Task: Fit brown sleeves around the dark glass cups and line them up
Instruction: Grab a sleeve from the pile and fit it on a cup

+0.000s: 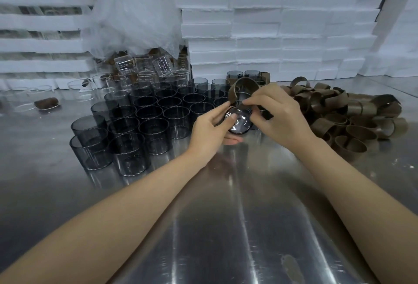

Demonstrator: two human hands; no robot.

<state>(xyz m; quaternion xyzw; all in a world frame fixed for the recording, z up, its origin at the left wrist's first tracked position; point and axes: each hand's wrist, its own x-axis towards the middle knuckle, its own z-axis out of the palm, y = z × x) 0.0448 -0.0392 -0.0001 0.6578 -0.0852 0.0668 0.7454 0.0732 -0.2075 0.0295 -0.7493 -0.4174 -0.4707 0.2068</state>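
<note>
Grip of left hand (210, 130) on one cup (241, 124), right hand (280, 114) on one brown sleeve (243, 82).

Cool, even light falls from overhead, bright enough that nothing sinks into the dark. The steel bench (226, 227) throws it back in long pale streaks running from near to far, with the strongest glare in the near middle. My forearms cast only soft shadows on it, deepest just under my left hand (210, 130) and right hand (278, 114). The base of the dark glass cup (241, 124) I hold catches a white highlight; the brown sleeve (245, 81) stays matte. The white foam blocks (282, 23) at the far side look bluish. Their straight edges bow toward the left and right borders, and the clear glasses (106, 84) at far left look soft.
</note>
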